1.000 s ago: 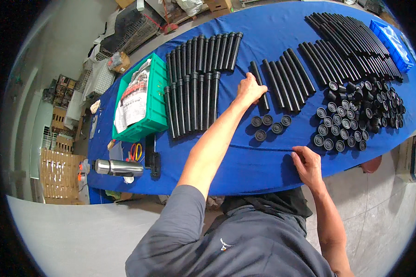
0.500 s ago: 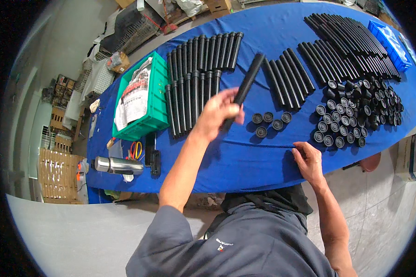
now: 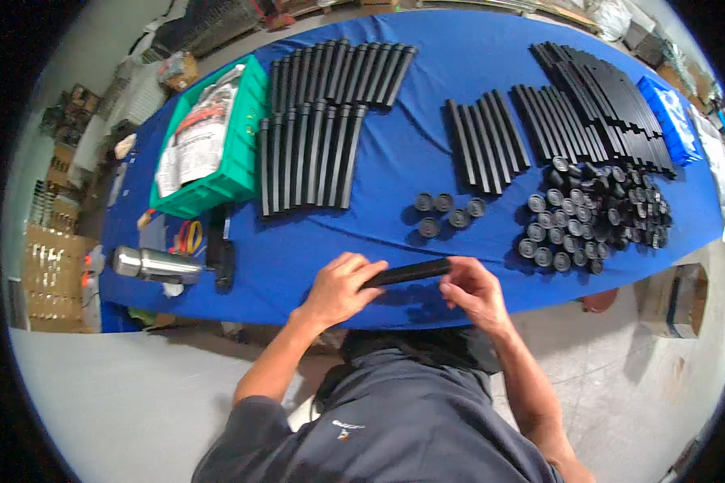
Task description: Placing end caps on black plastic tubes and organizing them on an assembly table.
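A black tube (image 3: 411,272) lies nearly level above the near edge of the blue-covered table. My left hand (image 3: 340,287) is closed around its left end. At the other end, the fingers of my right hand (image 3: 475,294) touch and grip the tube, hiding its tip. Beyond my hands sits a small group of round black caps (image 3: 457,218). Several plain black tubes (image 3: 485,141) lie side by side behind those caps. To the left, two rows of black tubes (image 3: 310,157) have thicker collars at their far ends.
A green crate (image 3: 246,137) with printed paper stands at the left, near a steel flask (image 3: 157,266) and scissors (image 3: 189,237). Many more caps (image 3: 568,229) are heaped at the right. Behind them are stacked tubes (image 3: 612,92) and a blue tray (image 3: 670,121).
My left hand has brought the tube down toward me, turning it from steep to nearly level. My right hand has moved left from the table edge onto the tube's right end.
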A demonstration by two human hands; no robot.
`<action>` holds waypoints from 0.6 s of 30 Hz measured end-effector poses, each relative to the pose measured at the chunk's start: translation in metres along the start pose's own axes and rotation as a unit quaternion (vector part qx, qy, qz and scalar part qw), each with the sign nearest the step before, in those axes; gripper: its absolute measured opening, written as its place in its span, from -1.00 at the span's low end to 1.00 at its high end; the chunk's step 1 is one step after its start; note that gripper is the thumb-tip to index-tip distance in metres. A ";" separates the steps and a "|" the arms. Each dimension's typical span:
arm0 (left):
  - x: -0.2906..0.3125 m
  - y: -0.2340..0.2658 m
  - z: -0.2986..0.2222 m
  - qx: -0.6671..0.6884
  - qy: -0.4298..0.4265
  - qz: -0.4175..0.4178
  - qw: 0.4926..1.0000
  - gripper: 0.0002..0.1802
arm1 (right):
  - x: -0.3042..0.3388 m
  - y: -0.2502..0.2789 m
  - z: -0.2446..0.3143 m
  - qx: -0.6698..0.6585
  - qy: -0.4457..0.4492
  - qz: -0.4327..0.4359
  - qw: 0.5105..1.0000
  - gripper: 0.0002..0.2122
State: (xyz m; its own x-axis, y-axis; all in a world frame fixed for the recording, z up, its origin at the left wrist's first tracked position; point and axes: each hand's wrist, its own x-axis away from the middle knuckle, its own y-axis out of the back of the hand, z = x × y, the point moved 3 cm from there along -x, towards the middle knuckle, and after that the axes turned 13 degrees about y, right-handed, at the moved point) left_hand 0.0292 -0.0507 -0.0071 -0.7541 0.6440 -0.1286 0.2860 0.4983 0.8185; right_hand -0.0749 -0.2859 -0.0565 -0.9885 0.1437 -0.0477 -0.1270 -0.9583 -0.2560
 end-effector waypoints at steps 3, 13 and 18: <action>0.014 0.005 -0.002 -0.018 0.075 0.024 0.997 -0.47 | -0.008 -0.013 0.012 0.046 0.017 0.026 0.998 -0.61; 0.045 -0.038 -0.025 0.571 0.323 0.146 0.740 -0.50 | -0.016 -0.031 0.017 0.206 0.071 0.004 0.976 -0.72; 0.018 -0.078 -0.004 0.866 0.277 0.188 0.371 -0.48 | -0.020 -0.038 0.045 0.219 0.080 0.017 0.972 -0.76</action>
State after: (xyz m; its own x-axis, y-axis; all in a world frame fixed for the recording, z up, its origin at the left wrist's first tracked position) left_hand -0.0085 -0.0803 -0.0713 -0.3372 0.8779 0.3401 0.0220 0.3685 -0.9294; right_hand -0.0538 -0.2636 -0.0027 -0.9715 0.1129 -0.2083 -0.1520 -0.9714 0.1825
